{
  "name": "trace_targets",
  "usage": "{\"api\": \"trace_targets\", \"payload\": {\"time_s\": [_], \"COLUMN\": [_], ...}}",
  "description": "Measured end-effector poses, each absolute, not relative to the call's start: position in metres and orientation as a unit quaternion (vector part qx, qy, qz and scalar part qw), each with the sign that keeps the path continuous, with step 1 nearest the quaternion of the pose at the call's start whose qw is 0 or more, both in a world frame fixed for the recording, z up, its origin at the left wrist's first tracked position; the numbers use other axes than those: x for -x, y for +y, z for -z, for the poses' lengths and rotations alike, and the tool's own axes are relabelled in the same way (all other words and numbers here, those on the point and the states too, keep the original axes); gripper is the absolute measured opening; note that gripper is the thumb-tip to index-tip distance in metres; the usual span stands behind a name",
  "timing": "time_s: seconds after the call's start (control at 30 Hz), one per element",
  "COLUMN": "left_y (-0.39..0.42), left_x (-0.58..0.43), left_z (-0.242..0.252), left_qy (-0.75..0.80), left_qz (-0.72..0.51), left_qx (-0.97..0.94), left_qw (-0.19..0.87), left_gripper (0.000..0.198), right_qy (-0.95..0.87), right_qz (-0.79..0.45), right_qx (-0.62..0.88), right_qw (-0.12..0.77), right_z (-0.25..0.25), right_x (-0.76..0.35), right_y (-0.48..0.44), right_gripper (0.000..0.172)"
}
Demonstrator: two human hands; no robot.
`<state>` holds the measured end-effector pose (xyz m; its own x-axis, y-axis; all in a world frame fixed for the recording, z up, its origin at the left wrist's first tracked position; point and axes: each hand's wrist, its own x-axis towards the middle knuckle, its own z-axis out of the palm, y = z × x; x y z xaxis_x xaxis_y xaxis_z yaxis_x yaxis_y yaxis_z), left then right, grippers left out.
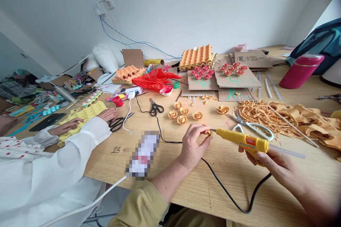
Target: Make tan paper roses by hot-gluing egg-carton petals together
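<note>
My left hand (pixel 194 145) pinches a small orange paper flower (pixel 209 132) above the table, its petals curled like a rose. In my right hand (pixel 275 165) is a yellow hot glue gun (pixel 241 139) with a clear glue stick jutting from its back. The nozzle points left and meets or nearly meets the flower; I cannot tell which. Just beyond my left hand, several similar orange flowers (pixel 182 119) lie in a cluster, and a single flower (pixel 222 109) sits apart to their right. White-handled scissors (pixel 252 126) rest behind the glue gun.
Orange carton scraps (pixel 295 113) spread at the right, near a pink bottle (pixel 302 71). Cardboard sheets (pixel 237 79) hold pink flowers. Black scissors (pixel 156 107) and a red plastic bag (pixel 154 78) lie farther back. At left, a co-worker's hands touch a yellow egg tray (pixel 93 111). A black cord (pixel 226 189) loops in front.
</note>
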<state>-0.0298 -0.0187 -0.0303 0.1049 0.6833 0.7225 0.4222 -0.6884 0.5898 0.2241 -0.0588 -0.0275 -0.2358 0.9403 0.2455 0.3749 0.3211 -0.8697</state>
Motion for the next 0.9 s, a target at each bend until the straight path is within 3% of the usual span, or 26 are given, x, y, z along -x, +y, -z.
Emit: {"api": "trace_targets", "payload": {"time_s": [0.23,0.67,0.9], "left_y": [-0.018,-0.018,-0.019], "left_x": [0.028,0.027,0.026], "left_z": [0.03,0.029,0.03], "left_qy": [0.371,0.374,0.375], "left_qz": [-0.549,-0.579,-0.565], "left_qx": [-0.739,-0.697,-0.695], "left_qw": [0.12,0.2,0.241], "left_gripper": [0.027,0.025,0.026], "right_qy": [-0.727,-0.537,-0.468], "right_qz": [-0.271,-0.494,-0.421], "right_qx": [0.479,0.47,0.602], "right_qw": [0.411,0.496,0.491], "right_z": [0.031,0.023,0.001], "right_x": [-0.224,-0.218,-0.216], "right_y": [-0.054,-0.051,-0.041], "right_gripper": [0.031,0.04,0.05]}}
